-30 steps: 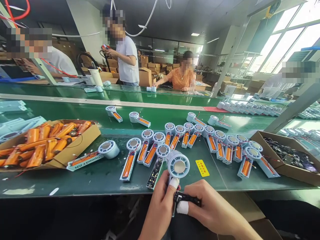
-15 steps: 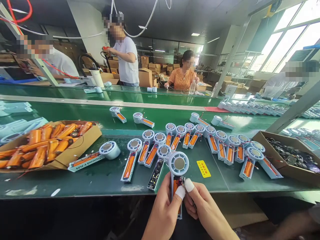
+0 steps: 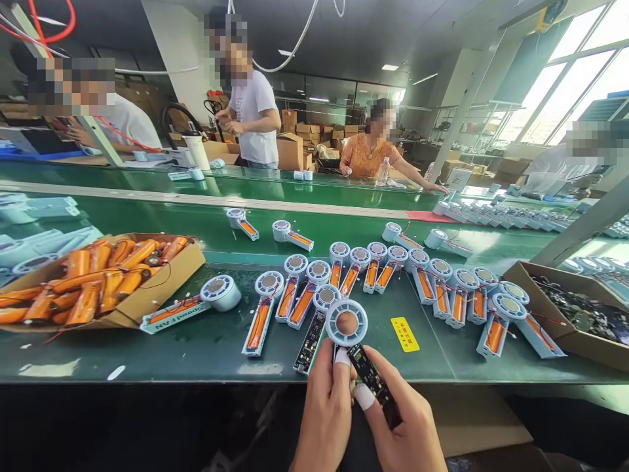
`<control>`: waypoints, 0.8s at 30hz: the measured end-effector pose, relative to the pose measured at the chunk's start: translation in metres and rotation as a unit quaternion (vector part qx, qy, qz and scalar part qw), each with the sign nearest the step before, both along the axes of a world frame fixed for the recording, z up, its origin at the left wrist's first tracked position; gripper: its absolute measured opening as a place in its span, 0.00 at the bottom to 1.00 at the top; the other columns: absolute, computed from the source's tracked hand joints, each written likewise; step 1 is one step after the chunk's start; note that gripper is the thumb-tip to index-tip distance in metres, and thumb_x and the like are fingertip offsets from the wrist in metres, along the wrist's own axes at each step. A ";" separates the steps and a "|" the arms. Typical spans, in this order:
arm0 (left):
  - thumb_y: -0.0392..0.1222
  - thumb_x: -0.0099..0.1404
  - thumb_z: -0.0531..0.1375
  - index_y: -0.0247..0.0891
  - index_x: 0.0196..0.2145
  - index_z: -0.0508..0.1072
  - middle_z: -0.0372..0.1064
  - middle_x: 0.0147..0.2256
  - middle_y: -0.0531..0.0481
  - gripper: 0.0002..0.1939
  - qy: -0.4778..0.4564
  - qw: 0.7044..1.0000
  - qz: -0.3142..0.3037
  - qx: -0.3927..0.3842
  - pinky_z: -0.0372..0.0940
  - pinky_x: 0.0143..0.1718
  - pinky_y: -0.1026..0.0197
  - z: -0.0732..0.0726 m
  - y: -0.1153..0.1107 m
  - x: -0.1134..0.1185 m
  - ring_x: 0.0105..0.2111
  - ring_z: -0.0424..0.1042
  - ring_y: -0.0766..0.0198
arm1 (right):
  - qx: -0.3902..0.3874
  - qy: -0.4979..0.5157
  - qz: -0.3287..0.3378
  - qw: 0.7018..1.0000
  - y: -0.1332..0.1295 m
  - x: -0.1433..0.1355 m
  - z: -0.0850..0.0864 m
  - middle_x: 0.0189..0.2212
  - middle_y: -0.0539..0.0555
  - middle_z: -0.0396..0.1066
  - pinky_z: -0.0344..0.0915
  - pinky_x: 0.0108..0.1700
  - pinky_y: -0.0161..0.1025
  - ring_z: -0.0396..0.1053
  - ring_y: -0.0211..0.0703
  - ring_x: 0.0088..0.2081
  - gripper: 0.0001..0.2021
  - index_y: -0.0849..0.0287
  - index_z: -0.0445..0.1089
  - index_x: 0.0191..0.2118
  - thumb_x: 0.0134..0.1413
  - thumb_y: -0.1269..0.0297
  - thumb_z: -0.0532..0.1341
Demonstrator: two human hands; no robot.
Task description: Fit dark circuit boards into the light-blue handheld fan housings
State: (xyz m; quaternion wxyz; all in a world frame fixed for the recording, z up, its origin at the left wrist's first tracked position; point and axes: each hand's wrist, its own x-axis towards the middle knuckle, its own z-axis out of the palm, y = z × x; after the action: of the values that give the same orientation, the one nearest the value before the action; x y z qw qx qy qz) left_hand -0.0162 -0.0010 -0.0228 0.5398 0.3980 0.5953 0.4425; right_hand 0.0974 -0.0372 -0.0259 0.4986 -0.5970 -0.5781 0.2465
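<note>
My left hand (image 3: 328,403) is closed around the handle of a pale blue handheld fan (image 3: 346,322), its round head upright above my thumb. My right hand (image 3: 405,410) grips a black circuit board (image 3: 374,383) by its edges, tilted against the right side of that handle. White covers wrap both thumb tips. The inside of the held handle is mostly hidden by my fingers and the board. Just left of my hands lies another fan with a black circuit board (image 3: 310,342) in its handle. A yellow label (image 3: 405,334) lies right of the held fan.
Several open fans with orange batteries (image 3: 259,328) lie across the green bench. A carton of orange batteries (image 3: 181,275) stands left, and a carton of circuit boards (image 3: 521,278) right. Behind is a green conveyor (image 3: 339,226) carrying fans. Several people work beyond it.
The circuit board in my right hand has turned face up and now shows beside the fan handle. Across the bench, a person in orange has stretched an arm to the right.
</note>
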 end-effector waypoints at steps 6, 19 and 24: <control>0.56 0.68 0.54 0.45 0.64 0.62 0.56 0.68 0.50 0.30 -0.046 0.999 0.012 -0.005 0.58 0.65 0.53 -0.003 -0.007 0.007 0.70 0.50 0.52 | 0.017 -0.061 -0.012 0.998 0.005 -0.003 -0.006 0.47 0.62 0.77 0.74 0.42 0.42 0.76 0.53 0.45 0.22 0.55 0.66 0.64 0.67 0.60 0.54; 0.58 0.70 0.51 0.42 0.67 0.57 0.54 0.69 0.45 0.32 -0.021 0.998 0.004 0.057 0.50 0.69 0.51 0.001 -0.005 0.014 0.70 0.47 0.52 | 0.011 -0.263 0.061 0.963 0.006 0.000 -0.004 0.39 0.59 0.78 0.75 0.30 0.39 0.78 0.50 0.29 0.36 0.52 0.50 0.72 0.58 0.72 0.52; 0.57 0.68 0.55 0.46 0.62 0.67 0.61 0.66 0.48 0.28 -0.049 0.998 -0.008 0.043 0.54 0.67 0.48 0.001 0.002 0.006 0.69 0.51 0.50 | -0.039 -0.321 0.200 0.925 0.007 0.021 0.010 0.41 0.61 0.80 0.74 0.29 0.39 0.78 0.54 0.29 0.49 0.59 0.29 0.74 0.52 0.71 0.57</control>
State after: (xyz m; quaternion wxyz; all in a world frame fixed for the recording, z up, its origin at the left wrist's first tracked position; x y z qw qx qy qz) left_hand -0.0104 0.0011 -0.0218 0.5540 0.4036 0.5455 0.4823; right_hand 0.1187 -0.0303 -0.0161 0.2034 -0.5346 -0.8047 0.1589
